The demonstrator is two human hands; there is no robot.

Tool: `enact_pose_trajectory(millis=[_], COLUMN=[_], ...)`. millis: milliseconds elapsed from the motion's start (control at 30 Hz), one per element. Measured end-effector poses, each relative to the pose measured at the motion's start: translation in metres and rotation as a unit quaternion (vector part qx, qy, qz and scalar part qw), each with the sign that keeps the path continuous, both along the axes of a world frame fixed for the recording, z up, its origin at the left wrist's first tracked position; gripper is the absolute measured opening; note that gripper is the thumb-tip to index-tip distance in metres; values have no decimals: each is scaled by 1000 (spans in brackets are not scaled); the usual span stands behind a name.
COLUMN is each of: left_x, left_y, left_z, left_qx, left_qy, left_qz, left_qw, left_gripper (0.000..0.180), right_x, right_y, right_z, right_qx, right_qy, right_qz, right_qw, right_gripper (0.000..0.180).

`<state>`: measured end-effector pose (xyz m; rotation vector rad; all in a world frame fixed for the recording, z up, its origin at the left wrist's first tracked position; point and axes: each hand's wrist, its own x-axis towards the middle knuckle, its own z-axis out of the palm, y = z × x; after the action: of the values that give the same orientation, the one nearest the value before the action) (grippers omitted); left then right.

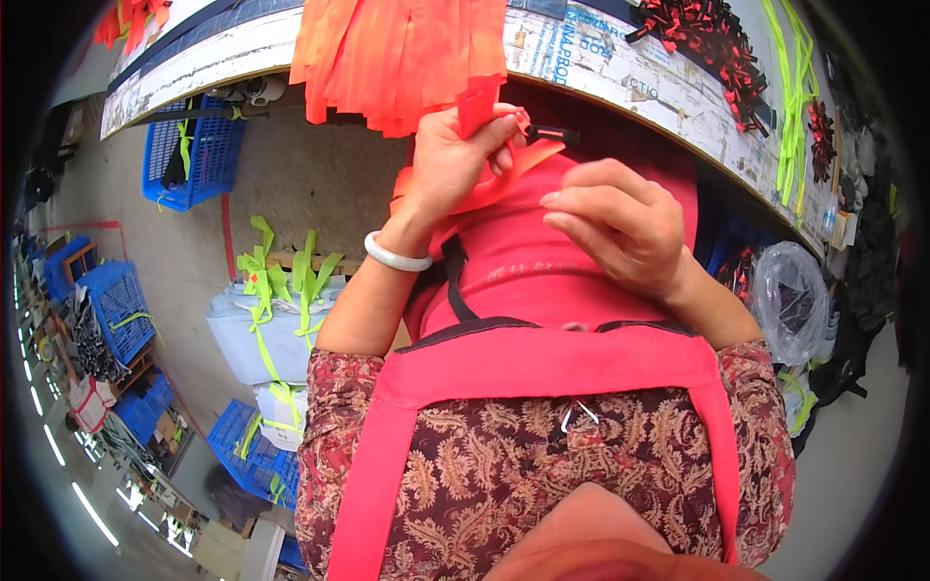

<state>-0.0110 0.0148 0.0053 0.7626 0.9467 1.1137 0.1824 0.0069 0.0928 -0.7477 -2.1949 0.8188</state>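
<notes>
My left hand [453, 160] is closed on a bright orange webbing strap [477, 105], pinched between thumb and fingers. At the fingertips, a small black plastic buckle [554, 135] sticks out to the right with a bit of orange showing in its slot. Below the buckle, a loose length of the strap runs over my red apron [542, 223]. My right hand [620, 223] hovers to the right of the buckle and apart from it. Its fingers are loosely bent, with a gap to the thumb and nothing visible in them.
A thick bundle of orange straps [387, 58] hangs over the edge of the worktable [668, 102] ahead. Black-and-red pieces [707, 48] and yellow-green straps [792, 97] lie on its right. Blue crates [194, 155] and a pale stack tied with yellow-green straps [257, 339] stand to the left.
</notes>
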Motion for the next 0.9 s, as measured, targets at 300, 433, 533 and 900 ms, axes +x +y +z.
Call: enact_pose_trajectory(millis=[300,433,533,900], left_x=[3,-1,-6,-24], left_y=[-1,-11,-22,-12], left_z=[3,25,40,36], left_qx=[40,74,175,-35], left_qy=[19,44,64,-4], left_qz=[35,18,-35,-48], left_qw=[998,996,982,998], left_gripper=[14,11,10,16], right_x=[-1,-7,-4,-8], right_y=[18,22,19,19], right_z=[-51,-61,-55,-35], right_qx=[-433,-500,-565,-517], right_qy=[91,184,162,190], right_qz=[-144,-108,-86,-66], right_qw=[885,839,805,832], right_gripper=[30,20,16,14])
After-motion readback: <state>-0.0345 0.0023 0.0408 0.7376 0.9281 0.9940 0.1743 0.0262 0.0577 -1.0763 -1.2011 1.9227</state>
